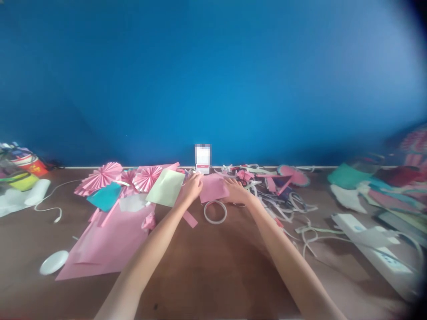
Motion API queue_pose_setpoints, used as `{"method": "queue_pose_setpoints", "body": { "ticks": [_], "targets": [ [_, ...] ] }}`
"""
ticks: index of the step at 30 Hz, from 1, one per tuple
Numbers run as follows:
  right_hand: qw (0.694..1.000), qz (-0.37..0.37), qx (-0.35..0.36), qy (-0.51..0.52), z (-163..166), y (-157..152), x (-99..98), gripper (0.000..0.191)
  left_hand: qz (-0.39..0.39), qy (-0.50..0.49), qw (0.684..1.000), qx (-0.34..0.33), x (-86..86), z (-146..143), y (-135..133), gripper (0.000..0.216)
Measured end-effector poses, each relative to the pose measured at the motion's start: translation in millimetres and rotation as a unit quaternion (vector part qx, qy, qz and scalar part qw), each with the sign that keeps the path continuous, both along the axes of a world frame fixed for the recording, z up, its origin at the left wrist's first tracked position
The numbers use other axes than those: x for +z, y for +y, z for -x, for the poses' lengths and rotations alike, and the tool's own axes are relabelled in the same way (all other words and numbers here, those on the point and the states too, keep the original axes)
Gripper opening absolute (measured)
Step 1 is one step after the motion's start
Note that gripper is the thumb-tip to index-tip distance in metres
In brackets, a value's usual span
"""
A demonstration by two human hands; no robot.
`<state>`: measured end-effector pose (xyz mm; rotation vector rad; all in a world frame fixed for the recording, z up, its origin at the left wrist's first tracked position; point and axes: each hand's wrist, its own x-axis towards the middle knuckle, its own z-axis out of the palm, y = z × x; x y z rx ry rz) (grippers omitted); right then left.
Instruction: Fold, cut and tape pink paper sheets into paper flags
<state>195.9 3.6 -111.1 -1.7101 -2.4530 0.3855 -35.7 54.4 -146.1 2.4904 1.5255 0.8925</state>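
Both my arms reach forward across a brown floor toward a small pink paper sheet lying near the blue wall. My left hand rests at the sheet's left edge with fingers curled on it. My right hand lies at its right edge, fingers bent over the paper. A clear tape ring lies just in front of the sheet, between my wrists. The picture is blurred, so the exact grip is unclear.
Pink pleated paper fans, a pale green sheet, a teal sheet and a large pink sheet lie left. A white round lid sits near left. Paper strips and a white power strip lie right. A small white box stands by the wall.
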Motion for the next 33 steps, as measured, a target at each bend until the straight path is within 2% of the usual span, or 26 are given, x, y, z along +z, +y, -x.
{"method": "queue_pose_setpoints", "body": {
  "ticks": [2,4,7,13,18,25,27,30,33],
  "targets": [
    [0.999,-0.039,0.019,-0.002,-1.6,0.0,3.4,0.092,-0.001,0.0,1.0,0.001,1.8,2.1,-0.9,0.034],
    [0.997,-0.07,0.027,-0.004,-1.3,-1.5,7.0,0.072,-0.003,0.0,1.0,0.008,3.3,2.1,-2.9,0.032],
    [0.996,-0.084,0.037,-0.004,-0.7,-5.4,12.6,0.048,-0.005,-0.004,1.0,0.027,5.3,0.2,-5.9,0.03],
    [0.991,-0.129,0.028,0.01,-7.0,-9.2,27.7,0.029,0.012,-0.025,0.995,0.095,9.0,2.9,-11.1,0.028],
    [0.975,-0.219,-0.026,0.014,-14.2,-7.8,39.8,0.035,0.023,-0.041,0.991,0.128,10.6,5.3,-15.6,0.029],
    [0.949,-0.29,-0.084,0.094,-25.7,-17.8,63.9,0.024,0.034,-0.053,0.988,0.14,12.3,3.8,-16.2,0.025],
    [0.931,-0.32,-0.118,0.128,-29.7,-22.9,75.6,0.023,0.034,-0.051,0.989,0.137,12.6,4.2,-16.5,0.027],
    [0.887,-0.368,-0.188,0.205,-36.5,-29.5,92.0,0.023,0.029,-0.042,0.992,0.12,13.1,4.5,-16.0,0.031],
    [0.848,-0.39,-0.216,0.285,-43.5,-33.2,102.5,0.024,0.019,-0.032,0.995,0.089,13.9,3.5,-15.0,0.034]
  ]
}}
